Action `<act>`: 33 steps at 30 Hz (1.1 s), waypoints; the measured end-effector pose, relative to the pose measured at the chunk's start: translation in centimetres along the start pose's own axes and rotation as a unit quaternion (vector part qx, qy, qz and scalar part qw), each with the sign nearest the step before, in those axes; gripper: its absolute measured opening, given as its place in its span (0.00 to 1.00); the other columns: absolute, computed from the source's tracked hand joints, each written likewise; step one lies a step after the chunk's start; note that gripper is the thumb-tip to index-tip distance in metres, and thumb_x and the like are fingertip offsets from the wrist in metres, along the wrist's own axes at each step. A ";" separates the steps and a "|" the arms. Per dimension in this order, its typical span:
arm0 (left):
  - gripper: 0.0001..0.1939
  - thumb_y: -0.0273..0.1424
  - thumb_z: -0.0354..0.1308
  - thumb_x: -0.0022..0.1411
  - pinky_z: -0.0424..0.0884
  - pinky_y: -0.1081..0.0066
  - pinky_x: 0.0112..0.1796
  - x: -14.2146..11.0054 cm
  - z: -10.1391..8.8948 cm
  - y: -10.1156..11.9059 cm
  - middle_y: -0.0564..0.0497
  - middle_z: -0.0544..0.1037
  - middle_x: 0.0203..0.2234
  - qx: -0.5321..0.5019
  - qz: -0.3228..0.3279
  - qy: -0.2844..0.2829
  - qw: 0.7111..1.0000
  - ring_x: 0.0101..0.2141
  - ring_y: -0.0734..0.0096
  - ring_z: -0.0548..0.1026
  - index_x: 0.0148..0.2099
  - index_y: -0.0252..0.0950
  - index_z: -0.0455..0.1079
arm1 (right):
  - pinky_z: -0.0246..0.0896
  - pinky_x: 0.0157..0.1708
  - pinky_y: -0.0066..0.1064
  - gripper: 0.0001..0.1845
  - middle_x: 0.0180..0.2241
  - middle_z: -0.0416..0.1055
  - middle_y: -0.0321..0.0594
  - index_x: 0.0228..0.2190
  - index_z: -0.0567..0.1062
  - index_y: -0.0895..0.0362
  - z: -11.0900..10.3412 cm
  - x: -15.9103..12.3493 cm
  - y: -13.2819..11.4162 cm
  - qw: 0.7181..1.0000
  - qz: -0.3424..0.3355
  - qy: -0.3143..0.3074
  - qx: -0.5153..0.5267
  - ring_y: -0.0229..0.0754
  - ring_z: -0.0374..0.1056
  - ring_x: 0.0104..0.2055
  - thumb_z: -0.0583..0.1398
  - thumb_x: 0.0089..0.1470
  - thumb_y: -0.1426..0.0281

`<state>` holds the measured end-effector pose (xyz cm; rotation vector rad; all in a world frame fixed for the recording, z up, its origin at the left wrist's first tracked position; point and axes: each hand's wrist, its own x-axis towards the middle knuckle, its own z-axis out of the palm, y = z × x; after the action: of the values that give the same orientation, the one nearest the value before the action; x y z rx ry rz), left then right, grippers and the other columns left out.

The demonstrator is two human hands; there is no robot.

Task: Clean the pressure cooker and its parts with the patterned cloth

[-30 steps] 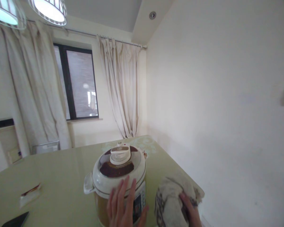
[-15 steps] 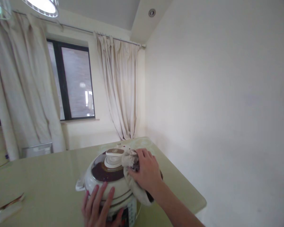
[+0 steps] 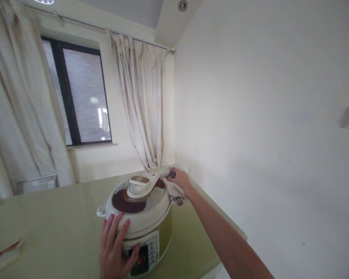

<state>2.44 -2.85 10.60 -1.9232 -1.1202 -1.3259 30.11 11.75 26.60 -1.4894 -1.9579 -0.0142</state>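
Pressure cooker (image 3: 147, 219): upright on table (image 3: 61, 217), axis vertical, control panel (image 3: 147, 255) facing near side, lid handle (image 3: 140, 185) slanting away-right. Left hand (image 3: 114, 248): spread against front. Right hand (image 3: 181, 181): clamped on cloth (image 3: 174, 191), far-right edge.

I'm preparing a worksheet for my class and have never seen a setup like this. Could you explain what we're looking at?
There is no machine arm here, just a person's two bare hands. The camera is worn on the head, looking forward and down. A rounded electric cooker, its lid on, stands on a greenish table. The left hand rests, fingers spread, against the cooker's front. The right hand holds a crumpled cloth at the lid's far right side. A small item lies at the picture's lower left, too blurred to name.
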 end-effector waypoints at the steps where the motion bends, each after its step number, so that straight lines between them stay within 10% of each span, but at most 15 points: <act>1: 0.50 0.29 0.62 0.64 0.55 0.27 0.67 0.0 0.1 0.0 0.45 0.49 0.78 -0.003 -0.003 0.002 1.000 0.75 0.35 0.50 0.80 0.53 0.42 | 0.70 0.44 0.40 0.22 0.42 0.82 0.48 0.49 0.80 0.51 -0.3 -0.9 -0.4 1.000 -0.003 0.003 0.005 0.55 0.79 0.45 0.70 0.54 0.60; 11: 0.43 0.30 0.58 0.66 0.57 0.31 0.68 -0.3 0.0 0.4 0.41 0.57 0.75 -0.005 -0.026 0.006 1.000 0.74 0.38 0.52 0.78 0.50 0.47 | 0.63 0.55 0.42 0.34 0.50 0.77 0.43 0.54 0.76 0.47 -1.9 -9.6 -6.6 0.972 -0.194 -0.012 0.131 0.54 0.72 0.53 0.73 0.44 0.61; 17: 0.11 0.31 0.49 0.71 0.55 0.38 0.67 6.0 -2.5 0.1 0.46 0.82 0.44 -0.003 -0.064 0.015 0.998 0.50 0.55 0.78 0.47 0.44 0.72 | 0.65 0.49 0.40 0.32 0.46 0.77 0.42 0.52 0.77 0.49 -2.0 -7.8 -6.4 0.980 -0.159 -0.035 0.118 0.54 0.73 0.49 0.74 0.45 0.59; 24: 0.17 0.40 0.47 0.75 0.70 0.59 0.49 20.2 0.7 -2.1 0.44 0.81 0.41 -0.061 -0.124 -0.210 0.968 0.44 0.57 0.76 0.44 0.39 0.74 | 0.66 0.48 0.41 0.33 0.48 0.74 0.45 0.53 0.77 0.50 -2.7 -8.4 -7.4 0.980 -0.189 -0.037 0.045 0.54 0.71 0.49 0.73 0.47 0.53; 33: 0.22 0.37 0.42 0.76 0.69 0.61 0.46 19.5 4.5 -3.7 0.46 0.78 0.33 -0.073 -0.059 -0.281 0.955 0.39 0.59 0.76 0.37 0.39 0.74 | 0.67 0.42 0.40 0.28 0.43 0.80 0.46 0.51 0.79 0.49 -3.9 -3.3 -5.1 0.991 -0.068 -0.083 -0.085 0.56 0.77 0.45 0.70 0.50 0.53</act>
<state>4.67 9.00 27.01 -2.4681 -1.4502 -0.9555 28.07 5.64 29.86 -1.5019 -2.2382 -0.1237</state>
